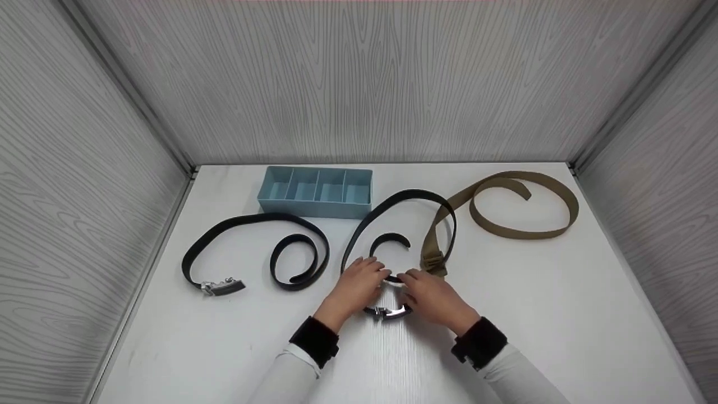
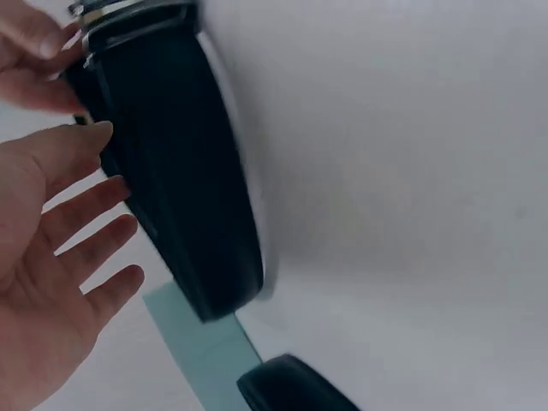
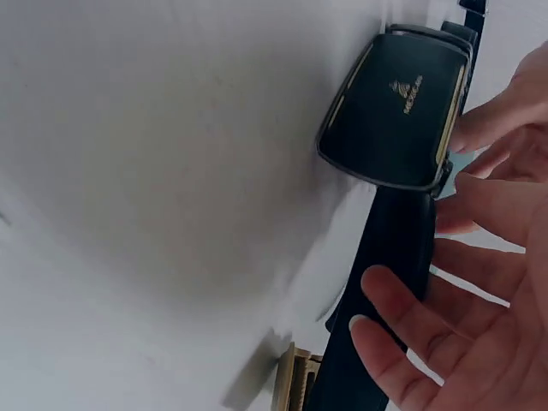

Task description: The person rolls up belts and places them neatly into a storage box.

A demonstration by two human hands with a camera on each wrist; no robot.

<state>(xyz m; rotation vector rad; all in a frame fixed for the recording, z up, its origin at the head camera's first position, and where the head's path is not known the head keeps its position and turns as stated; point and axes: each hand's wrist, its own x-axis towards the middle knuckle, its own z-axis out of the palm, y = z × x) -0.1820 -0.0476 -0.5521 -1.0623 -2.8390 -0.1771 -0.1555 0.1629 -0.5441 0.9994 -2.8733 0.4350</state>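
A black belt with a shiny buckle stands loosely coiled on its edge in the middle of the table. My left hand pinches the inner loop of its strap from the left. Facing it, my right hand pinches the same stretch of strap, and a short piece shows between both sets of fingertips. In the right wrist view the dark buckle plate bears a small gold emblem, and my lower fingers lie over the strap. The strap's wide black face shows beside my left fingers in the left wrist view.
Another black belt with a silver buckle lies to the left. An olive webbing belt lies looped at the right, its buckle close beside my right hand. Behind stands a blue box with several compartments, near the rear wall.
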